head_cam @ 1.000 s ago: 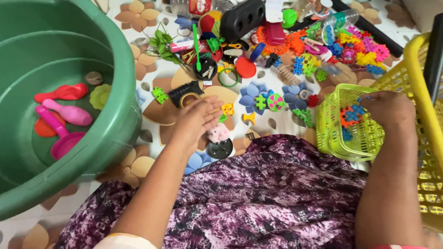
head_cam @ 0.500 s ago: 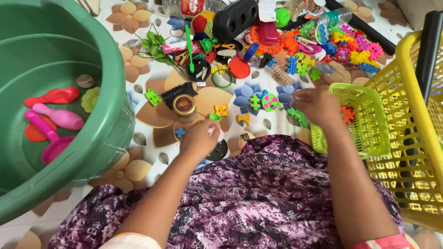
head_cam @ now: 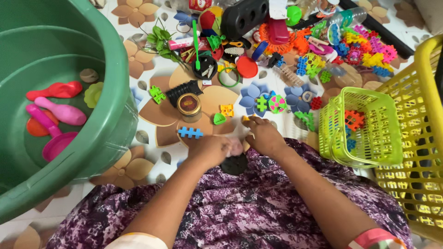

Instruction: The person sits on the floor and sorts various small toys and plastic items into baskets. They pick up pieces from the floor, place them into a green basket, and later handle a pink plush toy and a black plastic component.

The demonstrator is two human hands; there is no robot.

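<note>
This looks like a home, on a living-space floor where someone sits among playthings. The floor covering [head_cam: 152, 110] is a sheet printed with brown and blue flowers, strewn with small plastic toys: interlocking blocks [head_cam: 360, 50], a blue connector piece [head_cam: 190, 133], rings, a ball and a small round tin [head_cam: 189, 105]. Household containers stand around it: a big green wash tub [head_cam: 110, 78] holding a pink toy bowling pin [head_cam: 61, 110], a small lime basket [head_cam: 369, 152] and a larger yellow basket [head_cam: 424, 152].

Right hand [head_cam: 266, 138] back from lime basket [head_cam: 364, 159], beside left hand [head_cam: 210, 150]
</note>
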